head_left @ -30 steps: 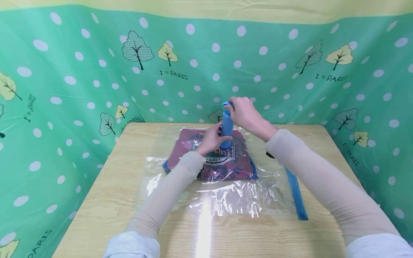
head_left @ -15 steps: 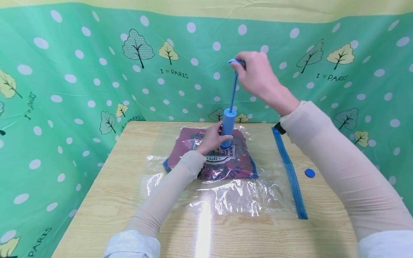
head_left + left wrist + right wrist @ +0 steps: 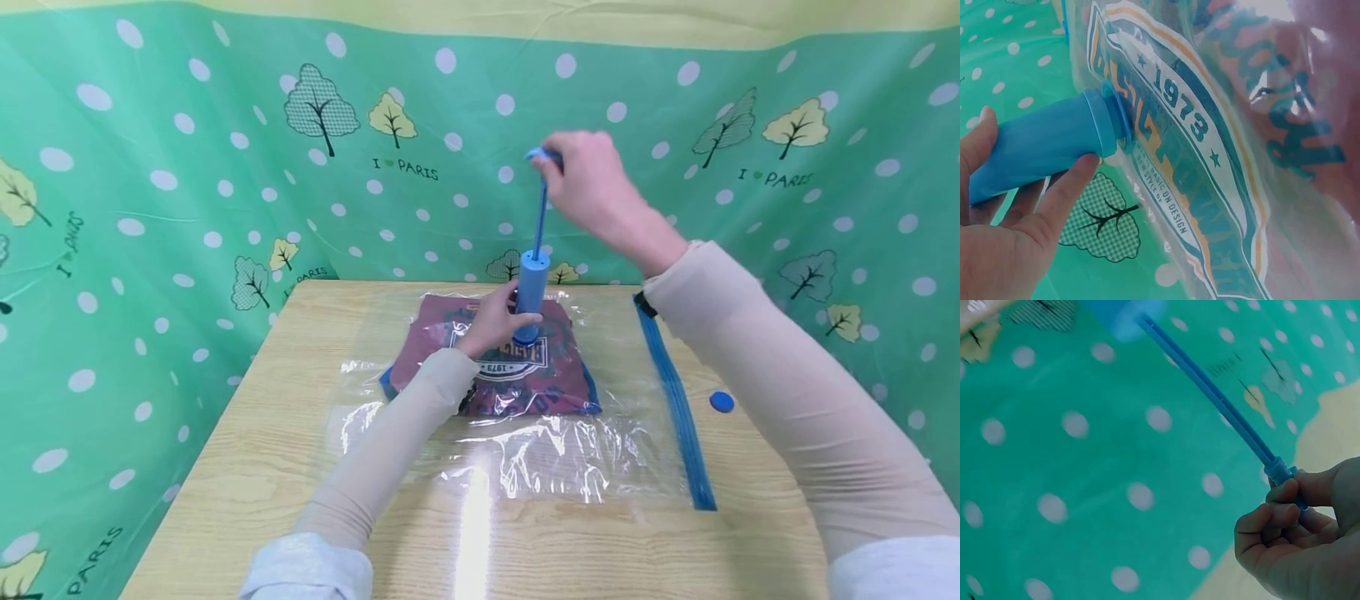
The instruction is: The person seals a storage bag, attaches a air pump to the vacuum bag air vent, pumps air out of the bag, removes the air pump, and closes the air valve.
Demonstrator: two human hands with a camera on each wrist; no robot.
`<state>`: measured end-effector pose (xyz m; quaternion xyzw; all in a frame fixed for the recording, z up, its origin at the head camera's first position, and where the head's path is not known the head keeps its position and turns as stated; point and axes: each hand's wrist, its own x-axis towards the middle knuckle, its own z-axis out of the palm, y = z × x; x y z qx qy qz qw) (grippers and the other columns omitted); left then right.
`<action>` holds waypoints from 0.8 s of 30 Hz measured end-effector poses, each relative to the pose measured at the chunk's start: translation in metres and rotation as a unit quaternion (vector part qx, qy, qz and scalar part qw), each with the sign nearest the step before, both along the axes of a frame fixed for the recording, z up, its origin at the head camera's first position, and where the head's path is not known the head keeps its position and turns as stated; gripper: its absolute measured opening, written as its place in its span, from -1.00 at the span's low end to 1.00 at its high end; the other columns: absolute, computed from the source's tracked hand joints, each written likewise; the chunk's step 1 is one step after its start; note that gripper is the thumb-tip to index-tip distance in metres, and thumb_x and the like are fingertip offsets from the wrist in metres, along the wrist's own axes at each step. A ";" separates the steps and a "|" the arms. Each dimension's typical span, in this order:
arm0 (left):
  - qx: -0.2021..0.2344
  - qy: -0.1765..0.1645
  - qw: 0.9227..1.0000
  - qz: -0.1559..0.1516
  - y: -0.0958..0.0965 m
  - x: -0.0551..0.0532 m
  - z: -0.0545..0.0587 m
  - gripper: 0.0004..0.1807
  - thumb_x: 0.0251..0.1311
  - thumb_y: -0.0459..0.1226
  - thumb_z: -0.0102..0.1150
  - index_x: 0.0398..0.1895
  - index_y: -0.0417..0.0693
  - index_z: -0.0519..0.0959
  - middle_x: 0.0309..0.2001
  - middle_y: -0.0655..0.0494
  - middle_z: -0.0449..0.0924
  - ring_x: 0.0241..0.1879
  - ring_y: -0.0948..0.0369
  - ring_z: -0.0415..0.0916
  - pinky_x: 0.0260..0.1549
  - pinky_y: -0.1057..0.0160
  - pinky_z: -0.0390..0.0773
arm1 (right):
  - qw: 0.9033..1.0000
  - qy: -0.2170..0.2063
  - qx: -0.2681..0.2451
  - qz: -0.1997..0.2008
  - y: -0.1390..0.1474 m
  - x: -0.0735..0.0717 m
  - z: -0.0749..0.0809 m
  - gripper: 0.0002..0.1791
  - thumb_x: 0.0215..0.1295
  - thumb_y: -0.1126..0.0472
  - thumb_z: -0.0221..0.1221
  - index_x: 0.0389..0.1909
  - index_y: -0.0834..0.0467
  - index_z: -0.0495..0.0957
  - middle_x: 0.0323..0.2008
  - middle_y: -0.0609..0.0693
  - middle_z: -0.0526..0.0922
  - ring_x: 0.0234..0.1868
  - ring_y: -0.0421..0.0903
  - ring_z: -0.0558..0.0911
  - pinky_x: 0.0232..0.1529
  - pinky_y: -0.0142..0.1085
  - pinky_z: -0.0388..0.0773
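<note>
A blue hand pump (image 3: 533, 283) stands upright on a clear plastic storage bag (image 3: 517, 467). Inside the bag lies a folded maroon shirt (image 3: 427, 337) with a printed "1973" badge. My left hand (image 3: 491, 321) grips the pump's barrel low down; in the left wrist view the barrel's collar (image 3: 1100, 122) meets the bag's surface over the print. Above it, my right hand (image 3: 592, 183) holds the pump's handle, with the thin rod (image 3: 1210, 390) drawn far out of the barrel. Part of the handle is hidden by the curled fingers.
A blue zip strip (image 3: 678, 408) runs along the bag's right edge. On the wooden table (image 3: 247, 467), right of the strip, lies a small round blue cap (image 3: 722, 402). A green dotted curtain (image 3: 225, 208) hangs behind and at both sides.
My right hand has pulled the pump handle up from the barrel top, then dropped slightly. The left hand stays put. The blue cap has come into view from behind the right arm.
</note>
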<state>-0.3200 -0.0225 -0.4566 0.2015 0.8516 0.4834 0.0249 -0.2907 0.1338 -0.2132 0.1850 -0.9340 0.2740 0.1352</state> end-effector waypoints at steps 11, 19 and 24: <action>-0.013 -0.008 1.000 0.002 0.000 0.001 0.002 -0.31 0.38 -0.24 0.41 0.52 -0.04 0.38 0.23 -0.16 0.61 0.15 -0.04 0.62 0.10 0.02 0.66 | 0.999 -0.045 0.021 0.020 -0.002 -0.008 -0.093 -0.73 0.65 0.23 0.08 0.06 0.37 0.61 -0.31 0.17 0.67 -0.46 0.04 0.60 -0.44 -0.18 0.52; -0.008 -0.002 1.000 0.005 -0.001 0.001 0.003 -0.33 0.36 -0.25 0.43 0.49 -0.07 0.41 0.23 -0.16 0.61 0.14 -0.05 0.62 0.11 0.01 0.66 | 0.998 -0.030 0.033 0.032 -0.001 -0.009 -0.084 -0.75 0.64 0.23 0.10 -0.07 0.35 0.65 -0.38 0.16 0.65 -0.49 0.02 0.55 -0.46 -0.20 0.45; -0.020 0.003 1.000 0.005 0.000 0.002 0.003 -0.33 0.35 -0.22 0.44 0.47 -0.09 0.41 0.24 -0.17 0.61 0.15 -0.04 0.62 0.12 0.02 0.65 | 0.999 -0.021 0.004 0.027 0.003 -0.001 -0.041 -0.67 0.67 0.21 0.05 0.12 0.37 0.63 -0.32 0.14 0.65 -0.49 0.00 0.51 -0.49 -0.24 0.47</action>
